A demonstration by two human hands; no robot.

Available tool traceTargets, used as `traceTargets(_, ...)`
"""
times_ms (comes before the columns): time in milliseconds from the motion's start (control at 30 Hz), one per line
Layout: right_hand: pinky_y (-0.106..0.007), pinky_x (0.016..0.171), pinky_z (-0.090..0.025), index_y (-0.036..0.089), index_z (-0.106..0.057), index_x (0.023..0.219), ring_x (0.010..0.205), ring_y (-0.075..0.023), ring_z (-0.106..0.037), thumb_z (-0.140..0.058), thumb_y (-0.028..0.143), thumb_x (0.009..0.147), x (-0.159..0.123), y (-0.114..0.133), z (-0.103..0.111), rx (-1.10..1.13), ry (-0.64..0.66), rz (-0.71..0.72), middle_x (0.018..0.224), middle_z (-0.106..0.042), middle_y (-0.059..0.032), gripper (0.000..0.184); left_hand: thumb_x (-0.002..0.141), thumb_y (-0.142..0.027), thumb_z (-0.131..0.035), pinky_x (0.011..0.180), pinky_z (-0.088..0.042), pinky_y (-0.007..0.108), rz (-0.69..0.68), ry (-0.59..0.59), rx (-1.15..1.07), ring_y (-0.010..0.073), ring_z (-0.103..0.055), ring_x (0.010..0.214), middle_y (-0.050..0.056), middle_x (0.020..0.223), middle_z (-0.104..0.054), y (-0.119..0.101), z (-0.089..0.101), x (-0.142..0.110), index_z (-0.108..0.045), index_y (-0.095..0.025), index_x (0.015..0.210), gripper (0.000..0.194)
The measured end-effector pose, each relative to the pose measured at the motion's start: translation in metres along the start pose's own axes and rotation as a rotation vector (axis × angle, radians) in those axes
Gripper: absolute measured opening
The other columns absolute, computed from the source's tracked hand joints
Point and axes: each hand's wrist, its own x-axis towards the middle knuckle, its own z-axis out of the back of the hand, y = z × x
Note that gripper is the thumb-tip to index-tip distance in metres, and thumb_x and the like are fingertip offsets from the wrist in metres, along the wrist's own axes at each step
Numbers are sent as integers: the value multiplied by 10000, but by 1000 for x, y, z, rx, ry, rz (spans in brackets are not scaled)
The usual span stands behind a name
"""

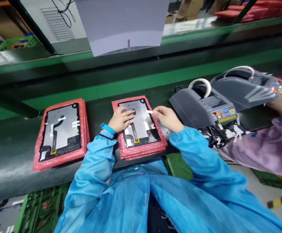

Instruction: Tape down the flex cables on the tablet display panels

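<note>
The left hand (122, 119) lay loosely spread over the tablet screen panel (141, 124), which sat on stacked red bubble wrap (144, 151) on the desk (98, 113). The right hand (167, 118) pinched a white tape strip (149, 112) by one end. The panel looked thin, stiff, fragile, best held by its black edges; the strip seemed light, limp and probably sticky.

- There's your panel (142, 119), grey with black edges, lying flat on red bubble wrap (143, 149)!
- And your white strip (149, 111): short, pinched in your right hand (168, 119), at the panel's right edge.
</note>
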Motion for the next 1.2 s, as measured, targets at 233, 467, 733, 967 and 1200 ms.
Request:
traceTargets(233,-281,698,-414,164,-655,820,763,-189,-594,-505,221,866,54,17,-48,-371,207,-47,838,-692,-77,167,877,-389,-590,1140,-185,521,-15,-26,-48,299,-339,1319,26,1444,-510,6,-5,-3,-653,-288,1232,374)
traceTargets(467,-317,807,-455,200,-679,1058,1011,-242,-637,-417,285,920,52,33,-52,-603,293,-134,1110,-704,-98,309,878,-495,-563,1106,-214,589,-113,-106,-84,329,-368,1261,76,1406,-543,16,-17,-2,-667,-254,1219,430)
traceTargets(733,-330,841,-478,175,-688,1058,1064,-264,-646,-446,342,914,53,42,-57,-705,308,-127,1117,-705,-131,327,895,-531,-512,1105,-227,592,-149,-136,-74,328,-364,1263,71,1408,-540,19,-20,-3,-659,-259,1232,457)
traceTargets(967,-368,838,-484,122,-698,1074,1072,-313,-645,-576,535,834,62,49,-58,-849,249,-167,1111,-691,-198,493,889,-510,-536,1099,-233,603,-151,-134,-68,329,-386,1237,87,1401,-546,18,-19,-2,-654,-234,1239,461)
traceTargets(1200,-336,695,-461,148,-696,718,830,-271,-674,-581,593,805,43,12,-14,-716,-20,-147,814,-706,-153,468,889,-482,-549,1128,-158,626,-129,-145,-33,335,-357,1293,66,1412,-541,16,-17,-3,-671,-247,1209,416)
